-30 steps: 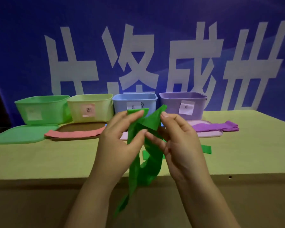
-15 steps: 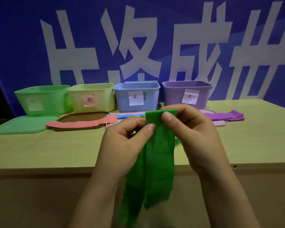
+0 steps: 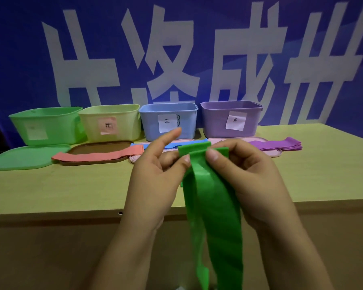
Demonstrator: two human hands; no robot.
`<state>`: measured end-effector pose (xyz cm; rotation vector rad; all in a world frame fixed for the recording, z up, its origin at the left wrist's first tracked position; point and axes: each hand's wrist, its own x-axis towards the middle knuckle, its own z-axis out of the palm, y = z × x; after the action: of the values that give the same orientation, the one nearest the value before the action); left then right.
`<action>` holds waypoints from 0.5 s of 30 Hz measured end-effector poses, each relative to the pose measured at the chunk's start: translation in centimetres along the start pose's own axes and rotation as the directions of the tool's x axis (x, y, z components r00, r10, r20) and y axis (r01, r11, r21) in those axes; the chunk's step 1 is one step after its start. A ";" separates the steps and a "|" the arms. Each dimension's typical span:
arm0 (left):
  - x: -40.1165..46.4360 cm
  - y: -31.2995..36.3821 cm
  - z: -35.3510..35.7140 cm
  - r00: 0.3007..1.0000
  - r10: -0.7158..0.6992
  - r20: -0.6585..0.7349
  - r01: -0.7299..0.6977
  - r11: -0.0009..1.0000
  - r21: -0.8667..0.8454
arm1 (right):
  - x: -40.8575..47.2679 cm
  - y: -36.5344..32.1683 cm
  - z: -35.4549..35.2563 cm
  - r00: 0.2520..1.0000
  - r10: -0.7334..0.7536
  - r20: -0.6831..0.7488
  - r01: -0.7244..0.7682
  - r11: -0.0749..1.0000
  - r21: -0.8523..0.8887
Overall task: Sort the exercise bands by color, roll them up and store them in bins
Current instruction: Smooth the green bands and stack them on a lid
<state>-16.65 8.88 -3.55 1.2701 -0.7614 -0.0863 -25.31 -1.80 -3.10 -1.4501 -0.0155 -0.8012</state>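
Note:
A green exercise band (image 3: 214,210) hangs down in front of the table edge, its top end folded over. My left hand (image 3: 155,176) pinches the fold's left side, index finger pointing up. My right hand (image 3: 245,174) pinches the right side with thumb and curled fingers. Four labelled bins stand in a row at the back: green (image 3: 44,126), yellow (image 3: 111,122), blue (image 3: 168,120) and purple (image 3: 231,119). A pink band (image 3: 96,156), a blue band (image 3: 138,146) and a pile of purple bands (image 3: 281,145) lie in front of the bins.
A green lid (image 3: 23,158), a brown lid (image 3: 101,146) and pink lids (image 3: 270,153) lie flat before the bins on the wooden table (image 3: 61,189). A blue banner with large white characters hangs behind.
The twisted band has been straightened and its top end folded over between both hands. The view moved closer to the table.

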 end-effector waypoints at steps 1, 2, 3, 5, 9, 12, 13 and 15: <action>-0.1 -0.1 0.1 1.000 -0.007 0.008 0.007 1.000 -0.006 | -0.1 0.2 0.2 1.000 0.001 -0.004 -0.001 1.000 0.005; -0.2 -0.1 0.1 1.000 -0.014 0.018 0.015 1.000 -0.012 | -0.1 0.4 0.3 1.000 -0.002 -0.014 0.002 1.000 0.011; -0.2 -0.1 0.1 1.000 -0.017 0.026 0.018 1.000 -0.013 | -0.1 0.5 0.4 1.000 -0.008 -0.027 0.008 1.000 0.007; -0.3 -0.3 0.0 0.999 -0.011 0.037 0.011 1.000 0.001 | -0.1 0.8 0.5 0.998 -0.024 -0.058 0.022 0.999 -0.033; -0.4 -0.4 -0.3 0.998 0.017 0.068 -0.018 1.000 0.019 | -0.3 0.9 0.5 0.993 -0.067 -0.101 0.051 0.987 -0.151; -0.5 -0.6 -0.4 0.995 0.038 0.091 -0.041 0.999 0.028 | -0.5 0.9 0.6 0.987 -0.095 -0.128 0.073 0.982 -0.173; -0.6 -0.6 -0.5 0.994 0.047 0.097 -0.050 0.998 0.028 | -0.5 1.0 0.7 0.985 -0.103 -0.136 0.079 0.982 -0.172; -0.6 -0.7 -0.5 0.993 0.058 0.105 -0.060 0.998 0.016 | -0.5 1.2 0.9 0.984 -0.107 -0.144 0.083 0.983 -0.163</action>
<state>-16.57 9.32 -4.49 1.2679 -0.8908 -0.0984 -24.73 -0.89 -4.20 -1.5415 0.0969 -1.0083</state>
